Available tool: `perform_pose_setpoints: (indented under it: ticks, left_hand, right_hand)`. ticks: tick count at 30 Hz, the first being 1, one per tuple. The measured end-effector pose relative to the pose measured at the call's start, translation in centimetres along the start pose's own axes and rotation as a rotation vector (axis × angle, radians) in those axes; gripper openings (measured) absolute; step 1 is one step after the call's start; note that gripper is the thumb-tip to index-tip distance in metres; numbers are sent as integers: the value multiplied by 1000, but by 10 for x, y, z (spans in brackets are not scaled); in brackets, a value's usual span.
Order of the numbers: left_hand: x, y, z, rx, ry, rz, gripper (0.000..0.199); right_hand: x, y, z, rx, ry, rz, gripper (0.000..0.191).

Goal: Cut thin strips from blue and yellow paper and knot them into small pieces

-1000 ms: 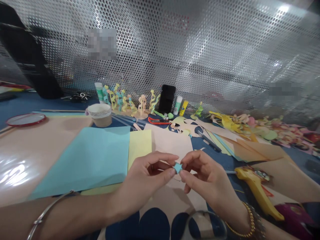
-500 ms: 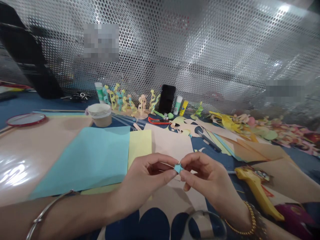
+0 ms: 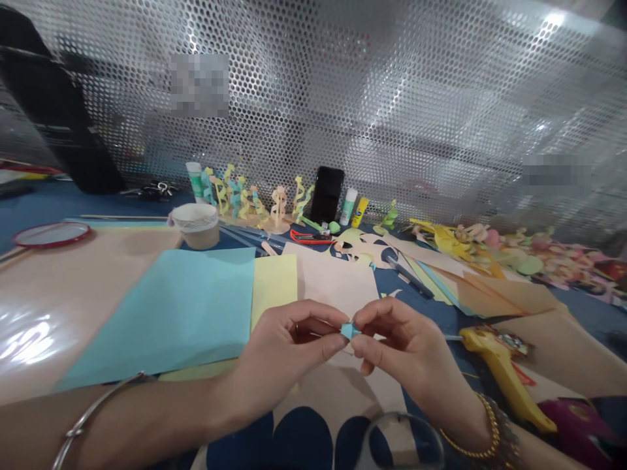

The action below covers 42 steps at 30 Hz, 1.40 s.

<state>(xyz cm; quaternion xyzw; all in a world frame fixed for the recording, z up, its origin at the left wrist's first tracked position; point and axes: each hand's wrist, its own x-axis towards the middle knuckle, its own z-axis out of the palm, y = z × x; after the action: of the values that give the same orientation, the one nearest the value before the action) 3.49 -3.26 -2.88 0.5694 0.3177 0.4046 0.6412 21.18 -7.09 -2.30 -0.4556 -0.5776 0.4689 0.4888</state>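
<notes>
Paper star (image 3: pixel 349 331), small, pale blue and folded, sits pinched in mid-air between both hands: the left hand (image 3: pixel 289 343) and right hand (image 3: pixel 406 346) each grip it from their own side, fingers curled in. Little has shifted over the last second — the pinch holds and the star has barely moved. Below lies a peach paper sheet (image 3: pixel 333 281) on the tabletop (image 3: pixel 399 284). A blue paper sheet (image 3: pixel 171 307) lies near the left hand; a yellow glue gun (image 3: pixel 502 372) sits just beside the right — less open room there.

Matt paper star (image 3: pixel 351 331), glossy plastic glue gun (image 3: pixel 502 369), shiny perf. metal screen (image 3: pixel 392 98)
</notes>
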Motion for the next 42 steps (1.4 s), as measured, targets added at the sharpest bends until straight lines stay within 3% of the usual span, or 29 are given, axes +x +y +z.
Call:
perform_pose_setpoints:
  ticks: [6,12,21,27,35,42]
  left_hand:
    - [1,-2,0,12,10,3,13]
    - [6,-3,-1,-34,44,-67,13]
    - [7,-5,-4,-76,-54,-158,15]
    - [8,-3,-2,-71,-55,-209,24]
    - [10,0,-4,-120,-44,-272,23]
    - [10,0,-4,-143,-69,-263,19]
  right_hand:
    - [0,-2,0,-19,3,-8,17]
    - [0,-6,-3,-23,90,-26,11]
    - [0,-3,-4,-103,2,-2,16]
    - [0,-3,-3,-107,-20,23,16]
    - [4,-6,-3,26,17,98,21]
    - [4,-3,-3,-61,28,77,26]
